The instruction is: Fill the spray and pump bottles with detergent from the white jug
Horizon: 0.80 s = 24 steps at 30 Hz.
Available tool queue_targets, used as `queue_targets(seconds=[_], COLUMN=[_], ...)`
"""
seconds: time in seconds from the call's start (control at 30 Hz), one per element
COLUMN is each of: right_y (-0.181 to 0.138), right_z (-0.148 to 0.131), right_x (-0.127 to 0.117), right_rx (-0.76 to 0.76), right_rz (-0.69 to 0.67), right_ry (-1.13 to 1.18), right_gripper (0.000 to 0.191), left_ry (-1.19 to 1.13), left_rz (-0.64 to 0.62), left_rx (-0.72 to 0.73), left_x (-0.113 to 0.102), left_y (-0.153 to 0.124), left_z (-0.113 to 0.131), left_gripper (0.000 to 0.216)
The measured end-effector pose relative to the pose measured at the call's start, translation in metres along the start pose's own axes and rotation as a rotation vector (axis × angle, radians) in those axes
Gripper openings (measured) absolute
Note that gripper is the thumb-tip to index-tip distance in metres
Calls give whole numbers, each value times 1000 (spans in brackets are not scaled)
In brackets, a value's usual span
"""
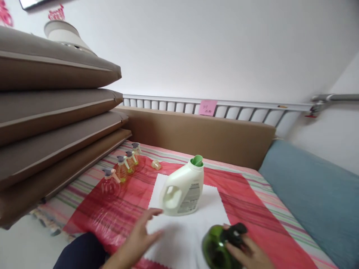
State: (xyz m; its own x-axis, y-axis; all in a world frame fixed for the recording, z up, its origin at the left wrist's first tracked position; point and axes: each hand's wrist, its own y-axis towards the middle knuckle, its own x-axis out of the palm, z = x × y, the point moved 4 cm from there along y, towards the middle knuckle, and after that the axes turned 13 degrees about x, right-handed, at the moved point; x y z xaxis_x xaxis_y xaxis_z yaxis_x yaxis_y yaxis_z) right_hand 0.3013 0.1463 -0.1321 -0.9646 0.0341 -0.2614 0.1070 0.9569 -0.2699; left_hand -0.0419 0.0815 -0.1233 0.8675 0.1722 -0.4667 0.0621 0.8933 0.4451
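My right hand (251,252) is closed round the black top of a green see-through bottle (211,244), which tilts near the lower edge of the head view. Some blur keeps the top's exact kind from showing. My left hand (140,237) has its thumb and fingers apart and holds nothing, just left of a white detergent jug (183,188). The jug stands upright on a white cloth or sheet (171,239), its green spout uncapped and its hollow handle facing left.
Several clear spray bottles (110,185) stand in a row at the left on red plastic film (131,201). A small pale cap (156,164) lies behind the jug. Stacked brown cushions (61,112) rise at left; a blue cushion (311,194) bounds the right.
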Motion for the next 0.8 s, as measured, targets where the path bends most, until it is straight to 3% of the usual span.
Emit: queue_targets(seconds=[0.07,0.1,0.2,0.3,0.4,0.5,0.57,0.63,0.7,0.77,0.8], right_y=[-34,-49,-83,-100,-109,-112,-113,-119,-130,-139,-142], right_z=[-9,-15,-33,-45,-52,-52,-43,-30,-21,-18,-17], right_x=[47,65,102,116,121,121,123,135,153,165,168], right_rx=[-26,-49,-149,-208,-209,-141,4,216,385,453,471], right_rz=[-197,-225,-217,-150,-186,-260,-289,-455,-754,-967,-1003], right_ry=[44,47,1,-36,16,264,486,683,844,970,1024], right_gripper=[43,43,42,41,43,49,52,55,63,68,68], left_ry=[-180,-247,-416,-465,-413,-398,-393,-383,-376,-398,-432], left_rz=[-213,-266,-283,-207,-115,-14,49,61,23,-38,-69], left_rx=[77,91,125,118,47,-15,-14,6,20,27,22], left_x=[36,48,59,53,44,29,18,10,7,4,2], left_y=[1,0,-8,-18,-28,-29,-25,-19,-16,-16,-16], left_z=[41,56,79,75,60,51,53,58,64,70,74], left_gripper=[78,86,87,85,84,75,72,75,78,79,77])
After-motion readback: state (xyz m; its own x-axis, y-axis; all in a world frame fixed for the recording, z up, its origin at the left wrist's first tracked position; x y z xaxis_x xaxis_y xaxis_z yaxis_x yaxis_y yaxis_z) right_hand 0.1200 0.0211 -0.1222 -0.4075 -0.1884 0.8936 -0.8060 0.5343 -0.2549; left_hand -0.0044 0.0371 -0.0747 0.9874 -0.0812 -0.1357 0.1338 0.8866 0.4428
